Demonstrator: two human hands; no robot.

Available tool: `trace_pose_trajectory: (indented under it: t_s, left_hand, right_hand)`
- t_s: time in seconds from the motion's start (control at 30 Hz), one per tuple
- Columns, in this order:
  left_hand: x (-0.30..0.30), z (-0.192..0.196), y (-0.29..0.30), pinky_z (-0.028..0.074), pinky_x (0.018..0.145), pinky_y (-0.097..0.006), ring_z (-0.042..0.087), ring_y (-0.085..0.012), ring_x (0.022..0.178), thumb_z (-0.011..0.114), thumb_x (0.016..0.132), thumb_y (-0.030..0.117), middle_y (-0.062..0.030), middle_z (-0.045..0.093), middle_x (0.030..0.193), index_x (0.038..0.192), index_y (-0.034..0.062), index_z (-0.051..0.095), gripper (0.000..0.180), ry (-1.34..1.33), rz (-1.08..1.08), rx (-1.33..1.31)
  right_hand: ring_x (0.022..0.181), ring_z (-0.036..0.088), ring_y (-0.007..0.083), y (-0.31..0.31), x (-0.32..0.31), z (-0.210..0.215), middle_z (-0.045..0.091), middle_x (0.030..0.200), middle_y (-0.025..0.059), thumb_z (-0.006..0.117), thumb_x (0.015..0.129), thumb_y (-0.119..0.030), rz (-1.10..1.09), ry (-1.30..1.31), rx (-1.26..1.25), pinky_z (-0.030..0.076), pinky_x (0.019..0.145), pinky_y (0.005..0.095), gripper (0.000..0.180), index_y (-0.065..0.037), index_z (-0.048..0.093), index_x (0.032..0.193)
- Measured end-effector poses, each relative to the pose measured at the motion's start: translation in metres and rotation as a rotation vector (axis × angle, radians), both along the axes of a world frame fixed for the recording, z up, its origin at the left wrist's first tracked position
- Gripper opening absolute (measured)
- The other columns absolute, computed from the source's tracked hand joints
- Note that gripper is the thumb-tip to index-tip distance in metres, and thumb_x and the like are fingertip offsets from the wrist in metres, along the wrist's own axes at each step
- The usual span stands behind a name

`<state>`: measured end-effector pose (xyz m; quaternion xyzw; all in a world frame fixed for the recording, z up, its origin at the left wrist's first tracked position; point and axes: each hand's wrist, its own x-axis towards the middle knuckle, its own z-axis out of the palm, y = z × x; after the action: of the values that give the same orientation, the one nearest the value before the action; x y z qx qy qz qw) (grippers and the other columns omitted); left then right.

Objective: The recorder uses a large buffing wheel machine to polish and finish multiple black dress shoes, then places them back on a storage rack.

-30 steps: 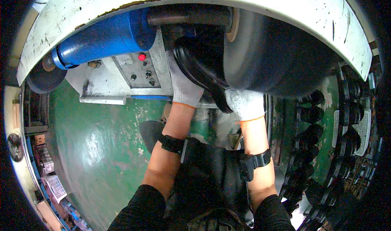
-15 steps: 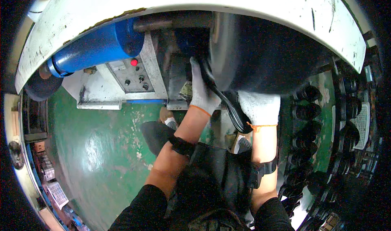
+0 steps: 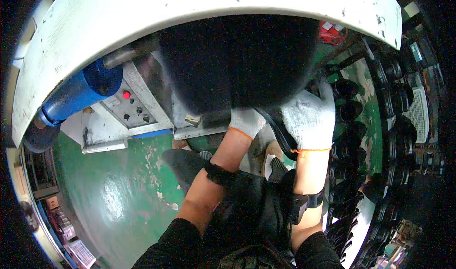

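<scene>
left hand (image 3: pixel 247 121), right hand (image 3: pixel 308 119) and black leather shoe (image 3: pixel 281 135) have all shifted rightward along the large black wheel (image 3: pixel 232 60) since the earlier frame. nearest, the shoe slants between the hands, its lower end beside the right wrist. the white-gloved right hand is clamped on it from the right; the left, gloved too, is just to its left, partly hidden behind the wheel, so i cannot tell its grip. beyond are a blue cylinder (image 3: pixel 78 93), a control panel (image 3: pixel 134 108) and, rightward, racked shoes (image 3: pixel 349 111).
</scene>
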<state>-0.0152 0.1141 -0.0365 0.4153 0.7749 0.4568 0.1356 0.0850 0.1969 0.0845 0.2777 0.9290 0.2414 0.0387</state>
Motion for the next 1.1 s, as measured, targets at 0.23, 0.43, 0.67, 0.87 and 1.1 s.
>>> trace_pose_trajectory:
  t_s: [0.23, 0.43, 0.67, 0.87, 1.1]
  left_hand:
    - [-0.024, -0.028, -0.013, 0.027, 0.114, -0.047, 0.037, -0.0309, 0.134, 0.037, 0.095, 0.045, -0.0091, 0.039, 0.147, 0.144, 0.0125, 0.037, 0.058, -1.364, -0.146, 1.020]
    - [-0.020, -0.007, -0.018, 0.035, 0.109, -0.048, 0.044, -0.0328, 0.127, 0.039, 0.094, 0.053, -0.0089, 0.046, 0.142, 0.139, 0.0132, 0.044, 0.060, -1.645, -0.576, 1.381]
    - [-0.024, -0.002, -0.042, 0.036, 0.108, -0.046, 0.046, -0.0325, 0.125, 0.036, 0.095, 0.054, -0.0105, 0.048, 0.139, 0.140, 0.0079, 0.042, 0.064, -1.653, 0.159, 1.143]
    - [-0.026, -0.011, -0.052, 0.047, 0.098, -0.046, 0.055, -0.0396, 0.114, 0.031, 0.094, 0.061, -0.0238, 0.048, 0.134, 0.138, -0.0034, 0.040, 0.078, -1.813, -0.066, 0.959]
    - [0.011, 0.059, -0.070, 0.041, 0.101, -0.052, 0.050, -0.0430, 0.118, 0.030, 0.089, 0.069, -0.0253, 0.047, 0.134, 0.138, 0.0017, 0.040, 0.084, -2.179, -1.112, 1.363]
  right_hand:
    - [0.103, 0.059, 0.0272, -0.030, -0.022, 0.015, 0.065, 0.110, 0.0108, 0.057, 0.082, -0.017, 0.218, 0.273, -0.031, 0.046, 0.090, 0.0377, 0.028, -0.006, 0.065, 0.106]
    - [0.094, 0.062, 0.0255, -0.044, -0.050, 0.010, 0.067, 0.101, 0.0082, 0.058, 0.078, -0.009, 0.317, 1.206, -0.020, 0.047, 0.089, 0.0405, 0.020, -0.002, 0.068, 0.094]
    - [0.079, 0.056, 0.0219, -0.112, -0.021, 0.000, 0.056, 0.078, 0.0061, 0.050, 0.089, -0.013, 0.186, 0.986, -0.856, 0.044, 0.083, 0.0322, 0.019, -0.011, 0.062, 0.105]
    - [0.059, 0.040, 0.0089, -0.163, -0.014, 0.010, 0.030, 0.063, -0.0031, 0.042, 0.099, -0.019, -0.326, 1.875, -2.427, 0.039, 0.057, 0.0230, 0.043, -0.028, 0.038, 0.140]
    - [0.064, 0.053, 0.0084, -0.184, 0.024, 0.002, 0.063, 0.103, -0.0014, 0.042, 0.102, -0.033, -0.731, 2.003, -2.291, 0.047, 0.057, 0.0226, 0.036, -0.018, 0.050, 0.133]
